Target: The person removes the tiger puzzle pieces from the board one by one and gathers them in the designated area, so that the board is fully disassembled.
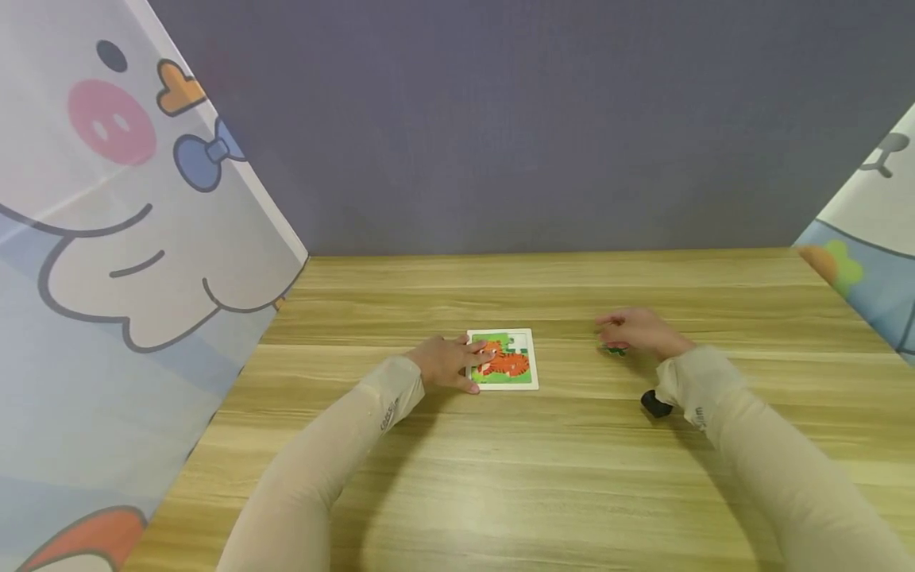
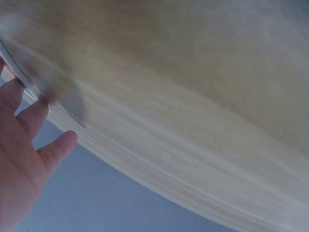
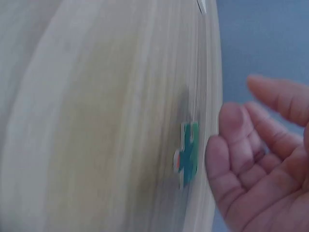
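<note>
A square tiger jigsaw puzzle with a white frame lies on the table, and a white gap shows at its upper right. My left hand rests on its left side with fingers spread; in the left wrist view the same hand shows its fingertips at the puzzle's edge. To the right, a loose green puzzle piece lies on the wood. My right hand hovers just over that piece. In the right wrist view this hand has loosely bent fingers, apart from the piece, with nothing held.
The wooden table runs back to a grey upright panel. Cartoon-printed cloth stands along the left, with more printed cloth at the right. A small black object shows by the right cuff.
</note>
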Motion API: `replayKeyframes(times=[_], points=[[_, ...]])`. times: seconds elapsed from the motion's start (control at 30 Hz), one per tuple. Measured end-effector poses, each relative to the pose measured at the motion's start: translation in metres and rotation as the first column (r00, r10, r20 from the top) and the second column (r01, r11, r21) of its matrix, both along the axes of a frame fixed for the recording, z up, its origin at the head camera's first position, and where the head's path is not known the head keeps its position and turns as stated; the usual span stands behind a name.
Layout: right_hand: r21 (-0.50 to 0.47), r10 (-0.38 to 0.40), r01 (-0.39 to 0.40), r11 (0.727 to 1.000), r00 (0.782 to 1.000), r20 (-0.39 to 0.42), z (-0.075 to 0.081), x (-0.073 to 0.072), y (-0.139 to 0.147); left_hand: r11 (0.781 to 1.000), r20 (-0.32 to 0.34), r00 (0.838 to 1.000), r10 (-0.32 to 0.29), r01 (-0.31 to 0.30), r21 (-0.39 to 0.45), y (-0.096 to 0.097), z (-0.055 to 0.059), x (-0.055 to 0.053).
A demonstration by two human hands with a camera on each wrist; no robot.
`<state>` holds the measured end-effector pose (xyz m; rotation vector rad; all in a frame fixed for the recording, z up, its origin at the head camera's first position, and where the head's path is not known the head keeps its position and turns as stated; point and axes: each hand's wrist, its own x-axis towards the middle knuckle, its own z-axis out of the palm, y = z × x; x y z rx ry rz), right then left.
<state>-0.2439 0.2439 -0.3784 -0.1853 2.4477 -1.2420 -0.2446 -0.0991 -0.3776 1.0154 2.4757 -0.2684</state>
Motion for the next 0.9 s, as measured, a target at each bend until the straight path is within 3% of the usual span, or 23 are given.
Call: replayKeyframes(times=[0.27, 0.47, 0.9], points=[[0.111, 0.113, -0.101, 0.989, 0.988, -0.109, 0.001, -0.004, -0.022, 1.000, 0.004, 1.000, -0.002, 0.002, -0.002, -0.001, -0.002, 0.000], [0.112, 0.188, -0.172, 0.979, 0.970, -0.152, -0.001, -0.011, -0.041, 1.000, 0.006, 1.000, 0.005, -0.005, 0.011, -0.001, -0.002, -0.002], [0.234, 0.396, -0.336, 0.912, 0.871, -0.290, -0.004, -0.015, -0.073, 1.000, -0.002, 1.000, -0.004, 0.004, -0.006, 0.000, 0.003, 0.000]])
